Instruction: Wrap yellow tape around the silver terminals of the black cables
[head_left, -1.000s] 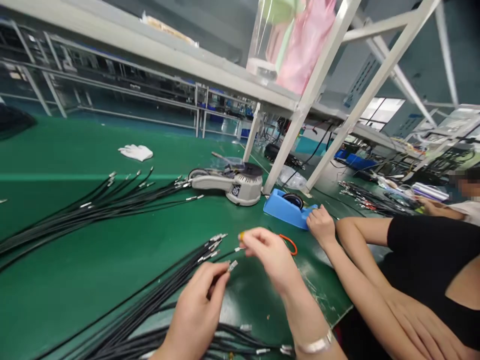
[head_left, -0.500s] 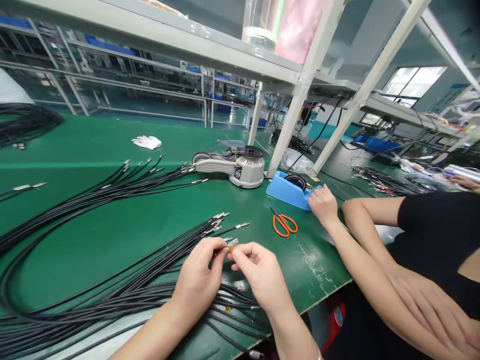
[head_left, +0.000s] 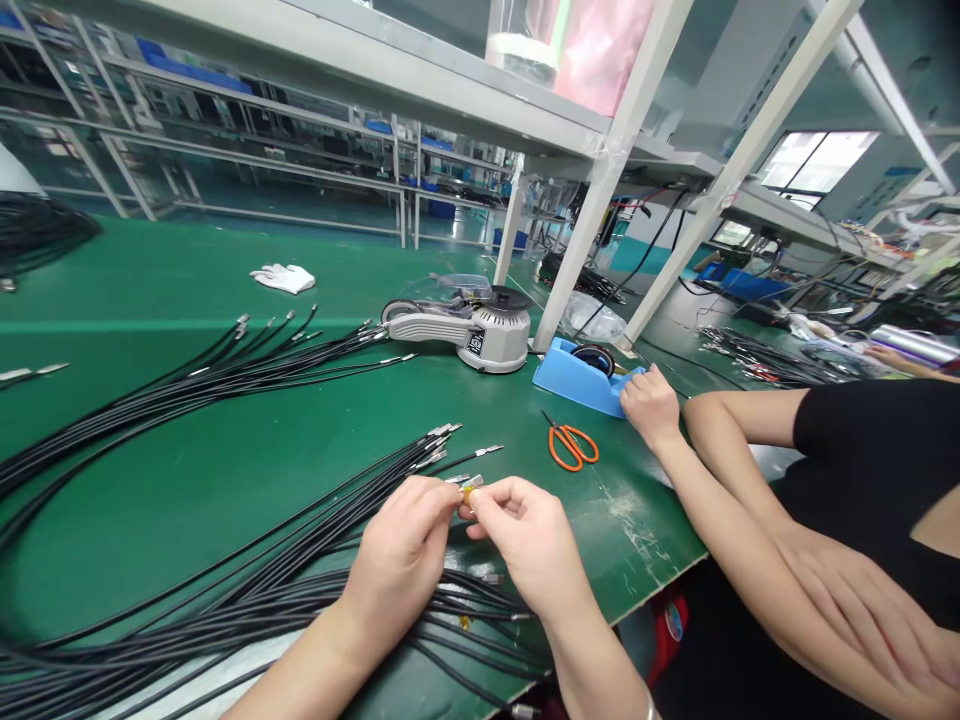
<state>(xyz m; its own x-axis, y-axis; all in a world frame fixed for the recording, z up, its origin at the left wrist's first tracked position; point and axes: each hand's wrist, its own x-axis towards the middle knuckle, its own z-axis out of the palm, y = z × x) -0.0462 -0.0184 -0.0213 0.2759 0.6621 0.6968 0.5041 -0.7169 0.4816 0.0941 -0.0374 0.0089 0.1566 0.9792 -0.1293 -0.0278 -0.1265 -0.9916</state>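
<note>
One connector (head_left: pixel 474 481) is held low over the green bench (head_left: pixel 352 420), pinched near its base by the closed fingertips of the left hand (head_left: pixel 401 540), while a bit of yellow tape (head_left: pixel 469 494) is gripped right beside it by the right hand (head_left: pixel 529 540), thumb against fingers. Black cables (head_left: pixel 322 545) are laid beneath and beyond both hands; a second bundle (head_left: pixel 240 378) is spread farther off, near the tape machine (head_left: pixel 495 345). Orange scissors (head_left: pixel 568 434) are placed beyond the right hand, near a blue dispenser (head_left: pixel 570 385) touched by a co-worker's hand (head_left: pixel 651 405)
</note>
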